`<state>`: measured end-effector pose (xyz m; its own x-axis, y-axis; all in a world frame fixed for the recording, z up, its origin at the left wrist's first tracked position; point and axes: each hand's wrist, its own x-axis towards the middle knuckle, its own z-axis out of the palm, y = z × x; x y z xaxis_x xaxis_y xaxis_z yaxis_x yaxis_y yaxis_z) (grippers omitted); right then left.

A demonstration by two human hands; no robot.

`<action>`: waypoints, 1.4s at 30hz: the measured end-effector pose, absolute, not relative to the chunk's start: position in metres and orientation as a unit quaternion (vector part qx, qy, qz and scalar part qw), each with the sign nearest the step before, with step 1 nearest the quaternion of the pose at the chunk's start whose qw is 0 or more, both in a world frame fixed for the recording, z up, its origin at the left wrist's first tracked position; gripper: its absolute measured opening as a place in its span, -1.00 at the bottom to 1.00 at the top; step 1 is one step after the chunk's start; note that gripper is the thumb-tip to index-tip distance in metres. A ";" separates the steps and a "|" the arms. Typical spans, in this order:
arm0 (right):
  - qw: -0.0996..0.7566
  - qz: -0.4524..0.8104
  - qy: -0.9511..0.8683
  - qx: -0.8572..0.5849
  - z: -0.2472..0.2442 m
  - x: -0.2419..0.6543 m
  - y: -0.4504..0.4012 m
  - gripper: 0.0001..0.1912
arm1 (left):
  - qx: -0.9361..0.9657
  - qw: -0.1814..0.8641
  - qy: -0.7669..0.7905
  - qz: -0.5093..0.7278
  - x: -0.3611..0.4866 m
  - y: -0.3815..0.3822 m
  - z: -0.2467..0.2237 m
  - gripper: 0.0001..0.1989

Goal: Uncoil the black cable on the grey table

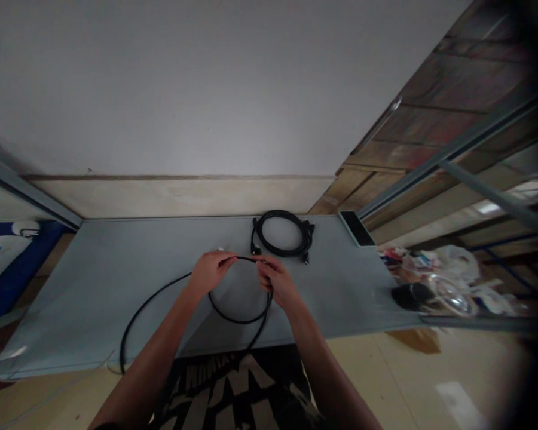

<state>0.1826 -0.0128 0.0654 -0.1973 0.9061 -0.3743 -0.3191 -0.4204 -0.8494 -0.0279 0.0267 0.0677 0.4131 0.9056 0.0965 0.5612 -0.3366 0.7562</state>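
Grey table (94, 280) spread wide, wall behind. On it, far right of centre, a coiled cable (281, 234) — tidy, untouched, with a phone (357, 228) just right of it. Nearer, a loose cable (152, 298) trailing left off the near edge, looping below both hands. Short straight run held left to right between them. Left hand (210, 270) pinched shut on it; right hand (275, 280) likewise — both equally near, coil just beyond the right.
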 end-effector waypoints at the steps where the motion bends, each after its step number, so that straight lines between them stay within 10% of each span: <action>1: 0.426 0.707 -0.324 -0.462 0.063 0.186 -0.015 -0.60 | 0.770 0.334 0.475 0.264 -0.031 0.026 0.067 -0.68; 27: 0.352 0.641 -0.380 -0.566 0.043 0.308 -0.037 -0.50 | 0.586 0.268 0.687 0.335 -0.186 0.062 0.027 -0.62; 42: 0.114 0.522 -0.589 -0.607 0.036 0.313 -0.052 -0.72 | 0.561 0.216 0.746 0.286 -0.230 0.055 0.012 -0.62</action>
<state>0.3134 -0.0520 0.0357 -0.2371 0.8337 -0.4987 0.5954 -0.2809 -0.7527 -0.2297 0.0550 0.0124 -0.2766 0.9610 -0.0018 0.7132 0.2066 0.6698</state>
